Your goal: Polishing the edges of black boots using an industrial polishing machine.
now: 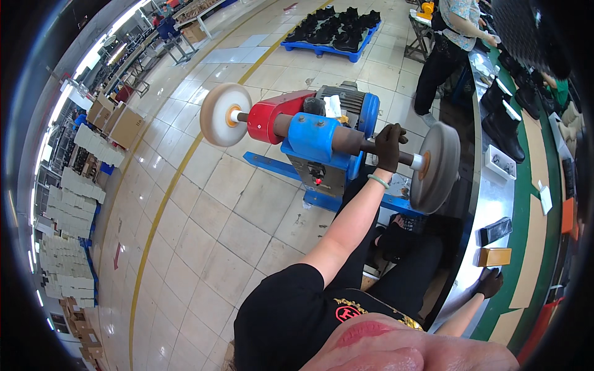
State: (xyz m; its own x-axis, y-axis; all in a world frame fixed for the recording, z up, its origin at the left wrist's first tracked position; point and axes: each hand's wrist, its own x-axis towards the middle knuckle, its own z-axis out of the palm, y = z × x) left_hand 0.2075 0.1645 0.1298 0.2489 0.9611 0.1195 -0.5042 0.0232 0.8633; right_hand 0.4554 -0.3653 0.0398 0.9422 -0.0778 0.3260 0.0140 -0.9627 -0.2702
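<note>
My left hand [388, 147], in a dark glove with a pale green bangle at the wrist, is over the shaft [369, 147] of a red and blue polishing machine [314, 134]. Its fingers are curled and closed; whether they grip the shaft is hidden. Just right of it is a pale buffing wheel [435, 168] with a blurred rim. Another buffing wheel [226, 115] sits on the machine's left end. My right hand [490, 283], also gloved, rests on the metal bench [461, 290] with its fingers partly apart, close beside an amber block [494, 256]. A black block [495, 231] lies beyond that.
Black boots [504, 131] and a white tray [500, 162] of small items stand along the bench, beside a green conveyor belt [520, 247]. Another person [455, 43] stands at its far end. A blue pallet [334, 46] of black footwear sits on the tiled floor. Stacked cartons [116, 120] line the left.
</note>
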